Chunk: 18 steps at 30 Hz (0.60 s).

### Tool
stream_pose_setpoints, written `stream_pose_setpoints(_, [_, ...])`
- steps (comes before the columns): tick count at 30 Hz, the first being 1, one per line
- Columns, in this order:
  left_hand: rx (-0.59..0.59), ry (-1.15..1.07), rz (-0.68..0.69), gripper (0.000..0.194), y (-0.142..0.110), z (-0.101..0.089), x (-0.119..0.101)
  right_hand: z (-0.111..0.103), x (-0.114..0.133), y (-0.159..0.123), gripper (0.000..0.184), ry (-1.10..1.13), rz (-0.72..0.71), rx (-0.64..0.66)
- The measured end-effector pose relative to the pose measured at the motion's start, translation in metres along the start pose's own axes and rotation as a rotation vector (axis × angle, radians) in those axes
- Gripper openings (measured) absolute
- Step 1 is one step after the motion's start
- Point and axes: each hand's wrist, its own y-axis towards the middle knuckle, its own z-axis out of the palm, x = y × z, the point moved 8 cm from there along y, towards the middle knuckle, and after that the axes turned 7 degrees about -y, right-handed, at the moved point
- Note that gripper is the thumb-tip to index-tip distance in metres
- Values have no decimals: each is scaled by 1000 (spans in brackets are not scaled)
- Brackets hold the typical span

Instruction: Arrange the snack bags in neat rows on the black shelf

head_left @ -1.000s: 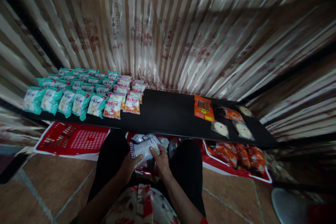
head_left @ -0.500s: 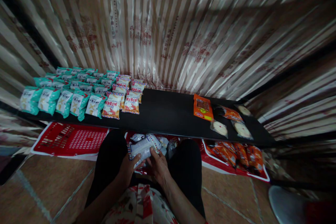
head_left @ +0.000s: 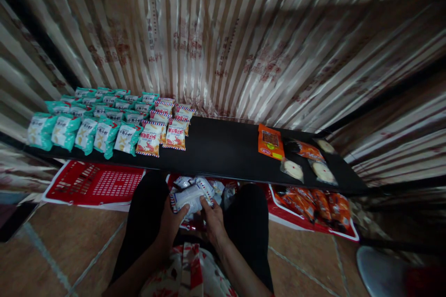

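Between my knees, a snack bag (head_left: 190, 196) with its pale printed back up and a striped edge is held in both hands. My left hand (head_left: 171, 222) grips its left end, thumb on top. My right hand (head_left: 214, 221) pinches its right end, thumb near the striped edge; the fingers beneath are hidden. Below the bag, more silvery packets (head_left: 219, 189) lie in a red basket (head_left: 191, 228), mostly hidden by my hands and legs. On the black shelf (head_left: 218, 148) ahead, matching bags with orange shrimp pictures (head_left: 149, 139) stand in two short columns.
Several teal snack bags (head_left: 101, 135) stand in rows at the shelf's left. To the right lie an orange packet (head_left: 271, 142), an orange-black bag (head_left: 306, 150) and round wrapped cakes (head_left: 291, 170). Red baskets (head_left: 104, 183) sit under the shelf; the right one holds orange bags (head_left: 320, 204).
Both hands have shifted their grip slightly on the snack bag, and it lies a little flatter. The right hand has moved slightly to the right. The shelf goods have not changed.
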Motion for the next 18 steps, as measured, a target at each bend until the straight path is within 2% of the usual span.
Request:
stream_pose_setpoints(6, [-71,277,189,69,-7,-2,-11,-1,2,0,49,11,-5,-2])
stream_pose_setpoints(10, [-84,408,416,59,-18,4,-26,-5,4,-2,42,-25,-14,-14])
stream_pose_setpoints(12, [-36,476,554,51,-24,10,-37,-6,4,-4,40,-33,-15,-8])
stream_pose_setpoints(14, [61,543,659,42,-31,19,-45,-5,4,-4,42,-36,-4,-1])
stream_pose_setpoints(18, [275,638,743,33,-39,33,-53,-2,3,-2,48,-25,-5,18])
